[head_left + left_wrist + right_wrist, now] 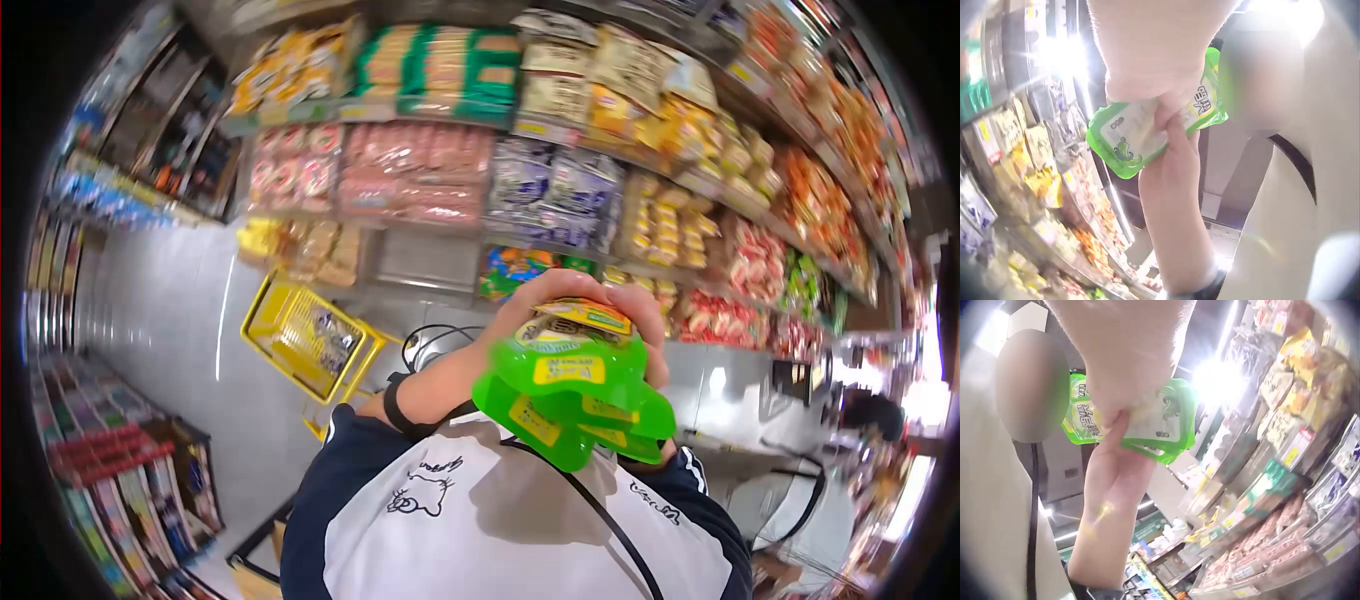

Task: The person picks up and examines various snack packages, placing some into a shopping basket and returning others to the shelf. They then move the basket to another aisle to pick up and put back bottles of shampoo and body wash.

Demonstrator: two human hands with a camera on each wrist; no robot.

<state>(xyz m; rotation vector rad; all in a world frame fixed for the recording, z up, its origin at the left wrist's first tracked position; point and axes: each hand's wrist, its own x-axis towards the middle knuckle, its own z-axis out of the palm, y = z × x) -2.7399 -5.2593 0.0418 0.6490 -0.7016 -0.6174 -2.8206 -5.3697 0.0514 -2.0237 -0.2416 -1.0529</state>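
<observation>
The stack of glossy green plastic pouches [565, 385], flat, round-cornered and yellow-labelled, is held at chest height before the metal shelves [430, 262]. The left hand [585, 290] grip curls over the top of the stack. The right hand [1175, 137] grip pinches its side.

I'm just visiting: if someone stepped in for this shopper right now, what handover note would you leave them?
Left hand: grips the green packets.
Right hand: grips the same stack from the other side.
Packets: held in front of the chest, facing the shelves. The yellow basket stands on the floor nearby, with some goods in it.
Done: packets in hand.
Left: probably setting them down, in the basket or on a shelf; which one does not show.
</observation>
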